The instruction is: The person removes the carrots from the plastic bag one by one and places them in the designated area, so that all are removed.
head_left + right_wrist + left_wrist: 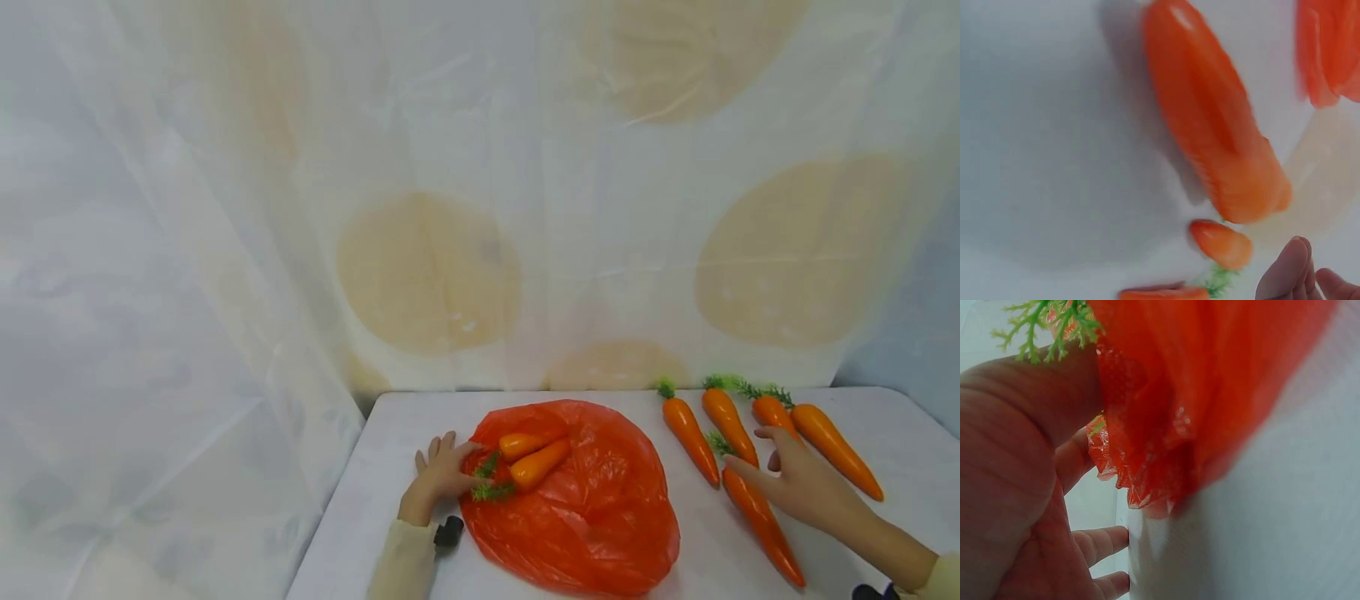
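Seven orange carrots (690, 444), seen from the head: two lie at the left part of a crumpled red plastic bag (600, 517), on it or in its mouth, which I cannot tell; five lie to its right on a white table (915, 467). The left hand (438, 477), fingers spread, is at the bag's left edge by the leafy tops (491, 490); the right hand (812, 492) is over the five, thumb and forefinger apart, holding nothing.

Left wrist: thumb and forefinger meet the plastic, which hides their tips, so I cannot tell if they pinch; a tug could roll the two carrots.

Right wrist: fingertips (1288, 269) sit lower right, near the closest carrot's thick end; with carrots lying so close, a clumsy grasp could knock a neighbour away
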Motion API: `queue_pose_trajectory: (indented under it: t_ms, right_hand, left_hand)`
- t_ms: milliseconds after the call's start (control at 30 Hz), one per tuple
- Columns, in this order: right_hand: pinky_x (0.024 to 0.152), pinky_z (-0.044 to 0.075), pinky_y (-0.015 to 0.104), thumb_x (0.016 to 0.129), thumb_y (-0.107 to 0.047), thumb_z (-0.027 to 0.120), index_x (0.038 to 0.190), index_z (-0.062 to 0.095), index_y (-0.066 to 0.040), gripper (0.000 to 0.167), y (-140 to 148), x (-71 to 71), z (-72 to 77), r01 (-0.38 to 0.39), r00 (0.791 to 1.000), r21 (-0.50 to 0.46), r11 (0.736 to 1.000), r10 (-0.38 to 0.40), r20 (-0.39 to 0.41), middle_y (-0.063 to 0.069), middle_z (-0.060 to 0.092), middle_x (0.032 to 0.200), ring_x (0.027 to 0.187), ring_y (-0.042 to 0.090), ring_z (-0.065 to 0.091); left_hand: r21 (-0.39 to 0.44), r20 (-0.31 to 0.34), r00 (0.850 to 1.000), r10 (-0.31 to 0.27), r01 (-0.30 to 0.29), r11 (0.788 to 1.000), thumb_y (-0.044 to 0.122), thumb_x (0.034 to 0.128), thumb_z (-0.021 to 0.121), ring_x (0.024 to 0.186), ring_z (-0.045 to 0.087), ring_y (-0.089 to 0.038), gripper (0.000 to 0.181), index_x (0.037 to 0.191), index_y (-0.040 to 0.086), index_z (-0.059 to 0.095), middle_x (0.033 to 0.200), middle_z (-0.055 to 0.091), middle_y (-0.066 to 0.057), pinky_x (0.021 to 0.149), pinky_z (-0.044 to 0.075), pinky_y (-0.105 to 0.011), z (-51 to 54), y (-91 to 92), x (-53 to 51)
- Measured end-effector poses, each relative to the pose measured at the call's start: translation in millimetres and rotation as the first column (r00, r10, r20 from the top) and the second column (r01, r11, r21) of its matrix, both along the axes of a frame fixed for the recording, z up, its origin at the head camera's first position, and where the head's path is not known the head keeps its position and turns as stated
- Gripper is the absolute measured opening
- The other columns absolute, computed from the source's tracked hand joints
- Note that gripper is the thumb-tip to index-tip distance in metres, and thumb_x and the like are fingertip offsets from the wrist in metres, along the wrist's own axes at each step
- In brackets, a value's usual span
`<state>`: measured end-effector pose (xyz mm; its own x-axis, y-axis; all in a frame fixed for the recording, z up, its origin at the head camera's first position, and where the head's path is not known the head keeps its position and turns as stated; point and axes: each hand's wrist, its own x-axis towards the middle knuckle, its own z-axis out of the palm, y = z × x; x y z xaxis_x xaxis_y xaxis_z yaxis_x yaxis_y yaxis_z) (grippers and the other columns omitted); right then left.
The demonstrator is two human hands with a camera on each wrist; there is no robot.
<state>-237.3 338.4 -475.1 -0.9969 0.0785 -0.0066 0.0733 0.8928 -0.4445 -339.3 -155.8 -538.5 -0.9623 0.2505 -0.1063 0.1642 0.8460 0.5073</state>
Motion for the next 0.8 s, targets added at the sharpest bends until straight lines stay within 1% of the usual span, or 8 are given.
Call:
queue_pose_trajectory:
  t_ms: [167,267,367,400,533,667,800]
  right_hand:
    - [0.049,0.043,0.026,0.085,-0.068,0.061,0.137,0.035,0.016,0.102,-7.4,-4.1,11.5,-0.036,0.998,0.000,0.999,0.036,-0.053,0.009,0.056,0.083,0.060,0.017,0.046]
    - [0.047,0.041,0.024,0.086,-0.062,0.065,0.136,0.037,0.015,0.097,-13.8,-6.6,12.7,-0.067,0.993,0.003,0.998,0.067,-0.100,0.007,0.055,0.080,0.056,0.015,0.044]
    - [0.045,0.037,0.023,0.088,-0.057,0.067,0.135,0.040,0.014,0.089,-21.4,-9.2,12.2,-0.100,0.982,0.012,0.995,0.100,-0.159,0.004,0.052,0.078,0.054,0.013,0.041]
    - [0.045,0.036,0.023,0.088,-0.056,0.067,0.135,0.041,0.013,0.088,-24.1,-9.5,11.9,-0.106,0.980,0.008,0.994,0.106,-0.167,0.004,0.051,0.078,0.054,0.013,0.041]
    - [0.046,0.037,0.023,0.088,-0.057,0.065,0.136,0.041,0.010,0.086,-32.2,-8.6,12.4,-0.122,0.980,-0.001,0.993,0.120,-0.161,0.006,0.054,0.082,0.057,0.013,0.043]
    - [0.046,0.039,0.023,0.088,-0.058,0.066,0.135,0.041,0.008,0.085,-37.1,-7.9,13.3,-0.117,0.983,0.006,0.993,0.116,-0.140,0.009,0.054,0.087,0.059,0.015,0.045]
    - [0.046,0.039,0.023,0.087,-0.061,0.064,0.136,0.041,0.007,0.087,-42.5,-11.5,17.6,-0.129,0.981,0.002,0.992,0.128,-0.148,0.008,0.052,0.084,0.059,0.015,0.044]
  left_hand:
    - [-0.017,-0.008,1.000,-0.001,0.000,1.000,0.045,0.0784,0.079,0.142,0.022,-0.046,0.059,0.133,0.030,0.060,0.156,0.032,-0.020,0.110,0.007,-0.078,-0.3,-0.1,-1.9]
    - [-0.018,-0.010,1.000,0.001,-0.001,1.000,0.045,0.0779,0.079,0.142,0.022,-0.046,0.061,0.133,0.030,0.060,0.156,0.032,-0.020,0.110,0.007,-0.078,-0.1,-0.2,-2.3]
    - [-0.014,-0.020,1.000,0.007,-0.007,1.000,0.045,0.0775,0.080,0.141,0.022,-0.046,0.061,0.133,0.029,0.061,0.155,0.032,-0.020,0.110,0.007,-0.078,0.0,-0.7,-2.9]
    - [-0.014,-0.021,1.000,0.011,-0.011,1.000,0.045,0.0774,0.080,0.141,0.022,-0.046,0.060,0.133,0.029,0.061,0.156,0.032,-0.020,0.110,0.007,-0.078,-0.4,-0.8,-3.0]
    - [-0.014,-0.014,1.000,0.011,-0.011,1.000,0.045,0.0777,0.080,0.142,0.022,-0.047,0.059,0.132,0.030,0.061,0.156,0.032,-0.020,0.109,0.007,-0.079,-1.7,-0.4,-1.9]
    - [0.001,-0.003,1.000,0.004,-0.004,1.000,0.045,0.0778,0.079,0.142,0.020,-0.047,0.059,0.132,0.030,0.061,0.156,0.031,-0.019,0.110,0.006,-0.079,-1.8,0.7,-1.5]
    - [-0.002,-0.012,1.000,0.011,-0.011,1.000,0.046,0.0777,0.079,0.142,0.021,-0.046,0.059,0.132,0.031,0.061,0.157,0.031,-0.019,0.110,0.006,-0.078,-1.4,0.2,-2.9]
